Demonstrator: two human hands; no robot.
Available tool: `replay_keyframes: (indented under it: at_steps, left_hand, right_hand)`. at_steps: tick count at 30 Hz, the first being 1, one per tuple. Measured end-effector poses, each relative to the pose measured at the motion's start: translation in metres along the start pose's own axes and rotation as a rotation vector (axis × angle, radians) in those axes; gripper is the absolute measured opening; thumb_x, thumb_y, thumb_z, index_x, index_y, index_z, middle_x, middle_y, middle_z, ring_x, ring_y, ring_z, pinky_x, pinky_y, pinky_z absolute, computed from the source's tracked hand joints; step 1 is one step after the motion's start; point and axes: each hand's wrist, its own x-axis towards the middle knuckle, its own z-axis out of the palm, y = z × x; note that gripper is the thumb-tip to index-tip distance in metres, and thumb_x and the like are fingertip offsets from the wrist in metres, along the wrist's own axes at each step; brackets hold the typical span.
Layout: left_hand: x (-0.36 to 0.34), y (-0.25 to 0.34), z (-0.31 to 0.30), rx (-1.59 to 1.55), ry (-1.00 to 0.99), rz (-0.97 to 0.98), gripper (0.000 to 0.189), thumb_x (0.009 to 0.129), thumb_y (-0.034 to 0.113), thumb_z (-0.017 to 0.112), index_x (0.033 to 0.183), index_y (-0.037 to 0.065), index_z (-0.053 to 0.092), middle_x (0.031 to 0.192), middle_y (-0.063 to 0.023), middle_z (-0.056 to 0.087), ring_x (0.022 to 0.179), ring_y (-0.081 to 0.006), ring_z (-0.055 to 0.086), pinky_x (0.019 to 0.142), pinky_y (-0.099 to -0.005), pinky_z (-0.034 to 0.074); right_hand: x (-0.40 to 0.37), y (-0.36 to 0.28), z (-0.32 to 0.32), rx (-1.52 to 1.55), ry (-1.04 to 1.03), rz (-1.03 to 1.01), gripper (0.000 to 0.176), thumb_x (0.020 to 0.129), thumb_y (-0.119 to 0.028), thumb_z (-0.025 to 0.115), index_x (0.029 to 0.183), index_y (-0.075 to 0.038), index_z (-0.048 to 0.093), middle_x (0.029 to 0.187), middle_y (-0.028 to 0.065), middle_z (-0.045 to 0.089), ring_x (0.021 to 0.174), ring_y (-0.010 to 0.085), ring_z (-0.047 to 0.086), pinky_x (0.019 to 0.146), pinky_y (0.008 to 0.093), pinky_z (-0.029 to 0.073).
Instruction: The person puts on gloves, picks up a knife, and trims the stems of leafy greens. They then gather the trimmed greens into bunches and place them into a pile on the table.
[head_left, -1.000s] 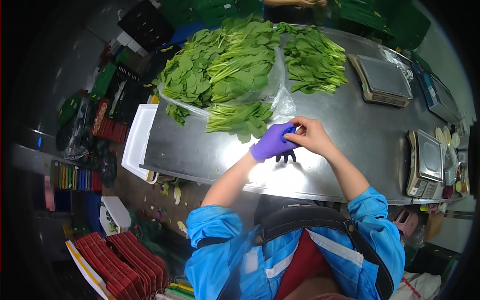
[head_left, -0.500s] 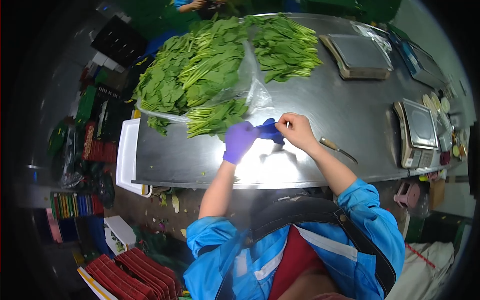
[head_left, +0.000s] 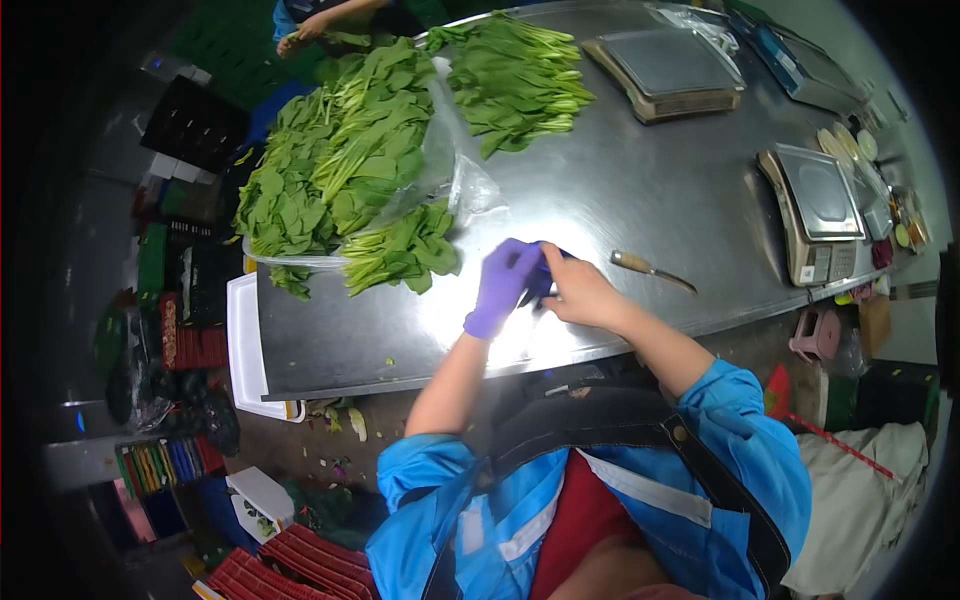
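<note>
My left hand (head_left: pixel 505 280) wears a purple glove and is closed, its fingers pressed on a dark blue glove (head_left: pixel 541 283). Bare, my right hand (head_left: pixel 580 287) pinches the same blue glove from the other side, close against the left. Both hands are over the metal table (head_left: pixel 345 345) near its front edge. Leafy greens (head_left: pixel 375 165) lie in a heap on clear plastic (head_left: pixel 470 190) to the left, with a second pile (head_left: pixel 515 85) behind. A curved knife with a wooden handle (head_left: pixel 632 262) rests on the table right of my hands.
Two scales (head_left: pixel 665 70) (head_left: pixel 820 205) stand at the right, with a blue device (head_left: pixel 800 65) behind them. A white tray (head_left: pixel 242 345) sits at the table's left edge. Across the table, a co-worker's hands (head_left: pixel 305 30) hold greens. A pink stool (head_left: pixel 815 333) is below right.
My hands have come closer together, and the blue glove is now mostly hidden between them. The view has shifted, and the co-worker's arms now show more.
</note>
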Motion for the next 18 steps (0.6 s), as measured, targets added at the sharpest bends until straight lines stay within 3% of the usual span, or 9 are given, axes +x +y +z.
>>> replay_keyframes:
  at_steps: [4, 6, 9, 12, 13, 15, 16, 17, 18]
  left_hand:
    - [0.004, -0.045, 0.021, 0.097, 0.013, 0.187, 0.018, 0.092, 0.018, 0.051, 0.088, 0.001, 0.057, 0.080, -0.0011, 0.054, 0.077, -0.0091, 0.047, 0.073, -0.0244, 0.040]
    - [-0.007, -0.045, 0.026, -0.052, -0.051, 0.156, 0.021, 0.095, 0.020, 0.047, 0.089, 0.002, 0.055, 0.080, 0.0000, 0.052, 0.078, -0.0087, 0.046, 0.073, -0.0243, 0.039]
    - [-0.005, -0.030, 0.028, -0.040, -0.089, 0.196, 0.022, 0.096, 0.022, 0.044, 0.091, 0.003, 0.055, 0.077, 0.0009, 0.049, 0.077, -0.0076, 0.044, 0.071, -0.0235, 0.038]
    - [0.001, -0.029, 0.026, -0.014, -0.138, 0.188, 0.020, 0.096, 0.017, 0.043, 0.084, 0.005, 0.053, 0.077, 0.0016, 0.048, 0.075, -0.0093, 0.043, 0.072, -0.0244, 0.037]
    - [0.003, -0.031, 0.023, -0.012, -0.126, 0.197, 0.020, 0.096, 0.017, 0.043, 0.084, 0.005, 0.053, 0.077, 0.0016, 0.048, 0.075, -0.0093, 0.043, 0.072, -0.0244, 0.037]
    - [0.005, -0.035, 0.022, 0.058, 0.079, 0.390, 0.018, 0.095, 0.014, 0.042, 0.084, 0.005, 0.052, 0.075, 0.0018, 0.046, 0.074, -0.0111, 0.043, 0.072, -0.0250, 0.037]
    - [0.012, -0.053, 0.032, -0.541, 0.013, 0.304, 0.016, 0.093, 0.010, 0.042, 0.081, 0.005, 0.051, 0.074, 0.0015, 0.045, 0.071, -0.0125, 0.041, 0.068, -0.0266, 0.037]
    - [0.013, -0.052, 0.032, -0.544, 0.016, 0.304, 0.016, 0.093, 0.010, 0.042, 0.081, 0.005, 0.051, 0.074, 0.0015, 0.045, 0.071, -0.0125, 0.041, 0.068, -0.0266, 0.037]
    - [0.015, -0.051, 0.032, -0.339, 0.028, 0.345, 0.015, 0.092, 0.011, 0.045, 0.079, 0.005, 0.051, 0.074, 0.0015, 0.044, 0.070, -0.0124, 0.041, 0.067, -0.0272, 0.037]
  right_hand:
    - [0.012, 0.038, 0.004, -0.196, -0.172, -0.031, 0.050, 0.063, 0.004, 0.057, 0.111, 0.007, 0.047, 0.096, 0.0219, 0.061, 0.095, 0.0329, 0.059, 0.080, 0.0386, 0.048]
    - [0.021, 0.043, -0.013, 1.264, -0.353, 0.081, 0.051, 0.060, 0.004, 0.057, 0.111, 0.007, 0.051, 0.102, 0.0157, 0.061, 0.094, 0.0257, 0.059, 0.083, 0.0345, 0.047]
    - [0.026, 0.028, -0.018, 1.648, -0.171, 0.052, 0.053, 0.060, 0.007, 0.046, 0.112, 0.007, 0.053, 0.101, 0.0126, 0.060, 0.090, 0.0197, 0.057, 0.083, 0.0285, 0.045]
    - [0.058, 0.105, 0.032, 1.978, 0.072, 0.181, 0.046, 0.060, 0.008, 0.041, 0.102, 0.008, 0.057, 0.092, 0.0112, 0.060, 0.086, 0.0169, 0.055, 0.077, 0.0248, 0.044]
    - [0.060, 0.093, 0.032, 1.974, 0.055, 0.174, 0.046, 0.060, 0.008, 0.041, 0.102, 0.008, 0.057, 0.092, 0.0112, 0.060, 0.086, 0.0169, 0.055, 0.077, 0.0248, 0.044]
    - [0.057, 0.060, 0.031, 1.267, 0.302, 0.081, 0.063, 0.060, 0.007, 0.039, 0.122, 0.008, 0.050, 0.098, 0.0113, 0.061, 0.089, 0.0159, 0.057, 0.078, 0.0258, 0.044]
    - [0.064, 0.064, 0.033, 0.781, 0.379, 0.189, 0.058, 0.066, 0.007, 0.039, 0.122, 0.001, 0.055, 0.080, 0.0048, 0.060, 0.065, 0.0101, 0.050, 0.059, 0.0241, 0.040]
    - [0.080, 0.066, 0.035, 0.766, 0.442, 0.345, 0.045, 0.076, 0.001, 0.045, 0.119, -0.004, 0.059, 0.066, 0.0004, 0.054, 0.051, 0.0070, 0.037, 0.048, 0.0244, 0.031]
    - [0.093, 0.072, 0.029, 0.737, 0.398, 0.415, 0.032, 0.076, -0.004, 0.048, 0.105, -0.002, 0.062, 0.067, 0.0039, 0.057, 0.054, 0.0114, 0.046, 0.052, 0.0267, 0.036]
